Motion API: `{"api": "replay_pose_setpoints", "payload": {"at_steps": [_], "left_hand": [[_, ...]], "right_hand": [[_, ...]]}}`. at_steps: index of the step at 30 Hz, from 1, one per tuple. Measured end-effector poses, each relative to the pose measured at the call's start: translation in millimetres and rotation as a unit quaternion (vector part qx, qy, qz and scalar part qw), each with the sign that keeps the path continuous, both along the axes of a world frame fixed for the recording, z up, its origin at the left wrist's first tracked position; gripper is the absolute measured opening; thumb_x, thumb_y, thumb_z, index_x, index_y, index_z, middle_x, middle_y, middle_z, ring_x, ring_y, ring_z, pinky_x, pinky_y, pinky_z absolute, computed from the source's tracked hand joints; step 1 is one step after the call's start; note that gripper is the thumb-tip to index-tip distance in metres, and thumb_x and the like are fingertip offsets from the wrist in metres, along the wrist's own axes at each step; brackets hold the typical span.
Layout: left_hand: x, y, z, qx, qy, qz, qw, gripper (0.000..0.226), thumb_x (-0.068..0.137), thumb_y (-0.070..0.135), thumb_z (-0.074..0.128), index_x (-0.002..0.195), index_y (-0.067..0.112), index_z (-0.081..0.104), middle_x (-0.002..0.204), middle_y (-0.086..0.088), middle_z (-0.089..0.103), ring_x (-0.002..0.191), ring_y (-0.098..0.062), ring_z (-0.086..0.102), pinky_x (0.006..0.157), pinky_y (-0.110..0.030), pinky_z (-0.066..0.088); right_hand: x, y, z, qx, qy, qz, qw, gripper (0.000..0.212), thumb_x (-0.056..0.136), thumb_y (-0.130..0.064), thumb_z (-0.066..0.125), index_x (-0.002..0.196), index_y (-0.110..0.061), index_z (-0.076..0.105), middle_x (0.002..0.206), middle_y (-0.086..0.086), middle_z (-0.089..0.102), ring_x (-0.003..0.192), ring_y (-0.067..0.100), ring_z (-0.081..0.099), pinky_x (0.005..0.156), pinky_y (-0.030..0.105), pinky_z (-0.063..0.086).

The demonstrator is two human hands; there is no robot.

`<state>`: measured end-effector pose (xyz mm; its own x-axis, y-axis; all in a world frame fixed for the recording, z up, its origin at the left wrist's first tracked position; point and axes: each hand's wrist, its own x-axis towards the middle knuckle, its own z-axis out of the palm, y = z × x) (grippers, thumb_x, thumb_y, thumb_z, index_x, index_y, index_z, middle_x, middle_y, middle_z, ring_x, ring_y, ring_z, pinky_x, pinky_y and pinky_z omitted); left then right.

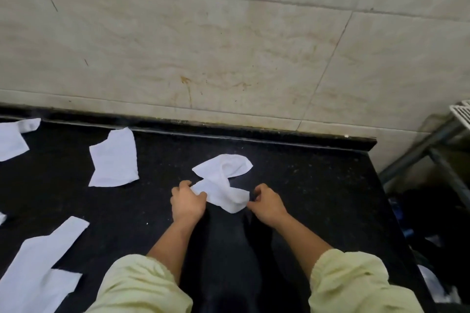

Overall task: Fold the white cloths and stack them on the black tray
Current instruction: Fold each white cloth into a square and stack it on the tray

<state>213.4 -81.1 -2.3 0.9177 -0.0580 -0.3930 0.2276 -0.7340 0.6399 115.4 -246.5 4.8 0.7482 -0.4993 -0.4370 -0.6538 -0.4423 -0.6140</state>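
Observation:
A crumpled white cloth lies twisted on the black counter just ahead of my hands. My left hand pinches its near left edge. My right hand has thumb and forefinger closed at its near right corner. A glossy black surface between my forearms looks like the black tray, with nothing visible on it. Other white cloths lie unfolded to the left: one flat piece, one at the far left edge, and a long one at the lower left.
A stained tiled wall rises behind the counter's raised back lip. The counter ends on the right near a metal rack frame with a white grille on top. Dark clutter sits on the floor beyond that edge.

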Motion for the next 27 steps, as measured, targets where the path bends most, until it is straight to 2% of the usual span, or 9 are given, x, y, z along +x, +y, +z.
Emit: {"api": "replay_pose_setpoints", "payload": {"at_steps": [4,6,9,11,14,16,19,21,27], "left_hand": [[20,2,-17,0.008,0.009,0.000,1.000,0.058,0.088,0.022,0.061,0.140,0.011,0.041,0.140,-0.016,0.037,0.126,-0.034,0.041,0.102,-0.045,0.040],[27,3,-24,-0.005,0.016,0.002,1.000,0.056,0.086,0.024,0.065,0.136,0.011,0.045,0.135,-0.014,0.041,0.120,-0.033,0.048,0.099,-0.042,0.043],[33,3,-32,-0.002,0.028,-0.028,0.999,0.036,0.084,0.028,0.068,0.115,0.013,0.056,0.111,-0.008,0.060,0.098,-0.025,0.059,0.080,-0.033,0.047],[36,3,-33,0.000,0.035,-0.050,0.998,0.019,0.085,0.029,0.068,0.092,0.012,0.061,0.088,-0.004,0.064,0.079,-0.019,0.059,0.071,-0.033,0.048],[42,1,-28,-0.072,0.070,-0.007,0.995,0.023,0.085,0.028,0.068,0.074,0.009,0.061,0.077,-0.005,0.067,0.073,-0.022,0.064,0.075,-0.036,0.055],[47,1,-18,-0.158,0.098,0.050,0.981,0.022,0.086,0.025,0.068,0.073,0.010,0.059,0.082,-0.012,0.071,0.076,-0.026,0.069,0.074,-0.039,0.058],[47,4,12,-0.265,0.126,0.088,0.952,0.018,0.090,0.014,0.065,0.075,0.007,0.056,0.081,-0.015,0.069,0.067,-0.020,0.069,0.055,-0.025,0.055],[46,6,31,-0.306,0.124,0.084,0.940,0.015,0.089,0.011,0.065,0.077,0.007,0.056,0.079,-0.017,0.070,0.060,-0.017,0.070,0.049,-0.020,0.055],[32,9,90,-0.373,0.119,0.071,0.917,0.008,0.089,0.005,0.063,0.095,0.000,0.062,0.082,-0.018,0.070,0.058,-0.013,0.070,0.053,-0.018,0.057]], "right_hand": [[14,4,-17,0.002,0.010,0.002,1.000,0.065,0.081,-0.021,0.066,0.141,-0.017,0.044,0.126,0.011,0.053,0.114,0.025,0.056,0.094,0.028,0.044],[19,6,-22,0.007,0.006,0.004,1.000,0.051,0.080,-0.020,0.067,0.129,-0.020,0.054,0.121,0.009,0.051,0.106,0.023,0.058,0.088,0.025,0.044],[23,7,-28,0.002,-0.009,0.001,1.000,0.010,0.077,-0.020,0.067,0.082,-0.020,0.058,0.100,0.008,0.059,0.081,0.017,0.057,0.069,0.025,0.044],[25,5,-29,0.019,-0.014,-0.003,1.000,0.012,0.076,-0.019,0.067,0.072,-0.017,0.056,0.084,0.003,0.061,0.071,0.014,0.055,0.060,0.024,0.041],[29,-2,-17,0.067,-0.032,-0.018,0.997,0.015,0.075,-0.017,0.070,0.068,-0.015,0.057,0.066,-0.003,0.055,0.063,0.011,0.050,0.057,0.024,0.040],[31,-9,-5,0.115,-0.059,-0.043,0.991,0.023,0.076,-0.016,0.073,0.064,-0.013,0.053,0.065,0.001,0.053,0.063,0.013,0.049,0.059,0.027,0.042],[32,-20,24,0.194,-0.091,-0.075,0.974,0.030,0.081,-0.015,0.074,0.061,-0.012,0.051,0.071,0.006,0.057,0.067,0.015,0.056,0.058,0.025,0.050],[32,-26,44,0.206,-0.111,-0.085,0.969,0.032,0.082,-0.014,0.074,0.058,-0.013,0.052,0.071,0.004,0.062,0.065,0.014,0.060,0.056,0.024,0.053],[14,-39,104,0.193,-0.183,-0.048,0.963,0.030,0.080,-0.021,0.078,0.069,-0.010,0.052,0.069,0.012,0.065,0.070,0.019,0.072,0.052,0.018,0.048]]}}
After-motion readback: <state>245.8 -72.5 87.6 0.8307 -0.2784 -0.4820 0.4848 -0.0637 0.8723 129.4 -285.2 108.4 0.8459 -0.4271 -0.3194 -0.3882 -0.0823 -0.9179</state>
